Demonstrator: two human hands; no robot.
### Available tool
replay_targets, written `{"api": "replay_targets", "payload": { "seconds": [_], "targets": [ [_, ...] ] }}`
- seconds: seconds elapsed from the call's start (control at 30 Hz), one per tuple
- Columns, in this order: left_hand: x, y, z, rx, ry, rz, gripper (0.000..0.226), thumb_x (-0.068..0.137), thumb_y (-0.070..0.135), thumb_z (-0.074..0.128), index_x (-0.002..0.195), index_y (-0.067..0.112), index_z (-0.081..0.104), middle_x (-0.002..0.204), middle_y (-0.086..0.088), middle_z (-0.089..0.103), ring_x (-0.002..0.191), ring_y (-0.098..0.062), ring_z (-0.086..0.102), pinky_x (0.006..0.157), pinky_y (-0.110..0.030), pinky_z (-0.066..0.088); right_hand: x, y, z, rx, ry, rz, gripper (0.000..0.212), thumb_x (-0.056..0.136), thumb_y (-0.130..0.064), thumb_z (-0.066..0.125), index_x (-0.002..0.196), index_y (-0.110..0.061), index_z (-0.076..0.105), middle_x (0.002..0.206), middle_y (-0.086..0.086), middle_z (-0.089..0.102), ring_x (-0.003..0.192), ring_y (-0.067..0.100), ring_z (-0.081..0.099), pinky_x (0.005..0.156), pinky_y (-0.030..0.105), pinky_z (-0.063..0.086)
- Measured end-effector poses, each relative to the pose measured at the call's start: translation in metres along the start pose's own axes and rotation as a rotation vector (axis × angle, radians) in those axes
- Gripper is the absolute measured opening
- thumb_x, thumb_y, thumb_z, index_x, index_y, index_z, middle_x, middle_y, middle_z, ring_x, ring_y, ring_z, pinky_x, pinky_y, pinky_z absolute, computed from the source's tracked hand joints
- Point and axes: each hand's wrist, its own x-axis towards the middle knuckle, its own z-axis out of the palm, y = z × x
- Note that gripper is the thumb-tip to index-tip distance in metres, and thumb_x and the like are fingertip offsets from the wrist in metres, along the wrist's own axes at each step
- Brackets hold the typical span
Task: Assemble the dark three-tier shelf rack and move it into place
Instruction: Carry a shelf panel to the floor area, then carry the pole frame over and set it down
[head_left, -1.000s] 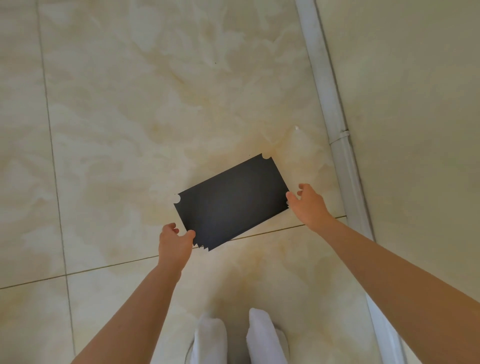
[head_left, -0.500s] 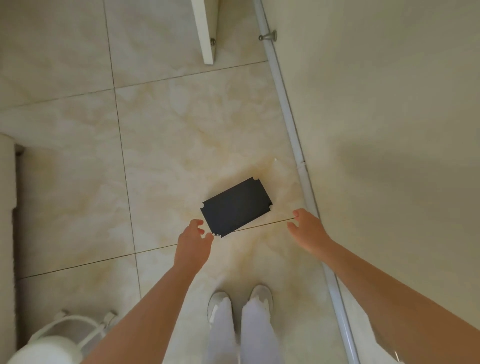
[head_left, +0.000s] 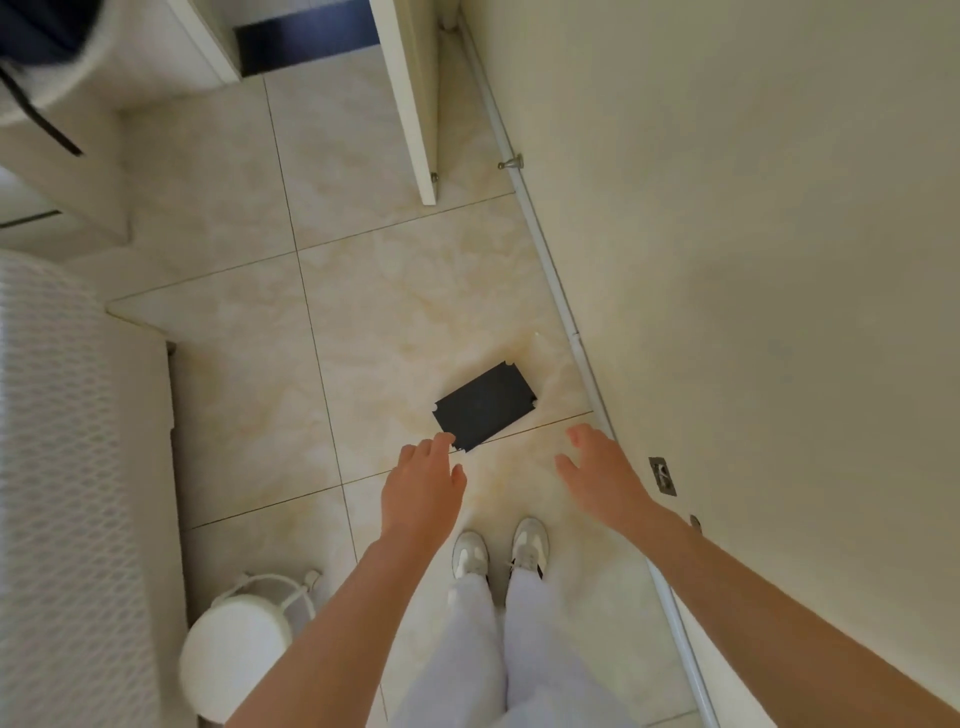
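A dark rectangular shelf panel (head_left: 485, 406) with notched corners lies flat on the marble floor tiles, close to the wall's baseboard. My left hand (head_left: 422, 486) hovers above and in front of the panel's near-left corner, fingers relaxed and spread, holding nothing. My right hand (head_left: 597, 470) hangs to the right of the panel, near the baseboard, fingers straight and empty. Both hands are apart from the panel. No other rack parts are visible.
A cream wall with a white baseboard pipe (head_left: 566, 312) runs along the right. A white door edge (head_left: 415, 104) stands ahead. A white woven cabinet (head_left: 67, 467) and a round white bin (head_left: 236, 649) sit at the left. My white shoes (head_left: 498, 551) stand just behind the panel.
Both hands have let go of the panel's edges and risen away from it. The view has pulled up and back, so the panel looks smaller on the floor.
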Motion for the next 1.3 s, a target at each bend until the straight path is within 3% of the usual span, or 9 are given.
{"api": "replay_targets", "payload": {
  "seconds": [0.3,0.47,0.63,1.07,1.3],
  "targets": [
    [-0.078,-0.004,-0.027,0.129,-0.012,0.115,0.037,0.106,0.027,0.041,0.142,0.023,0.045,0.125,0.007,0.062,0.118,-0.013,0.05,0.087,-0.025,0.047,-0.105,-0.003,-0.005,-0.028,0.154,0.039,0.048,0.101,-0.026,0.046,0.146,-0.01,0.038,0.143,0.009,0.047,0.132,0.026,0.043,0.105,0.035,0.039],
    [-0.1,-0.024,-0.034,0.358,-0.057,0.351,0.033,0.106,0.028,0.036,0.136,0.022,0.049,0.124,0.007,0.061,0.113,-0.014,0.051,0.087,-0.025,0.043,-0.153,0.008,0.015,-0.226,0.285,0.112,0.043,0.102,-0.028,0.04,0.142,-0.012,0.039,0.136,0.006,0.051,0.127,0.024,0.044,0.096,0.03,0.039],
    [-0.102,-0.055,-0.045,0.494,-0.11,0.579,0.033,0.107,0.025,0.033,0.136,0.02,0.049,0.125,0.005,0.06,0.116,-0.017,0.05,0.092,-0.027,0.043,-0.201,0.013,0.053,-0.217,0.367,0.214,0.04,0.102,-0.029,0.041,0.138,-0.013,0.042,0.131,0.004,0.054,0.124,0.022,0.046,0.098,0.028,0.041],
    [-0.179,-0.054,-0.032,0.65,-0.177,0.997,0.032,0.107,0.027,0.035,0.136,0.022,0.048,0.125,0.007,0.06,0.115,-0.013,0.051,0.095,-0.025,0.045,-0.371,0.015,0.189,0.057,0.489,0.541,0.044,0.104,-0.03,0.039,0.145,-0.014,0.037,0.141,0.002,0.049,0.135,0.021,0.038,0.106,0.029,0.039],
    [-0.299,-0.058,0.025,0.712,-0.242,1.286,0.033,0.107,0.027,0.034,0.136,0.023,0.049,0.124,0.008,0.061,0.115,-0.015,0.052,0.09,-0.026,0.043,-0.489,0.032,0.288,0.225,0.599,0.698,0.044,0.103,-0.031,0.041,0.144,-0.014,0.038,0.14,0.003,0.049,0.134,0.021,0.038,0.104,0.028,0.04]
  ]
}}
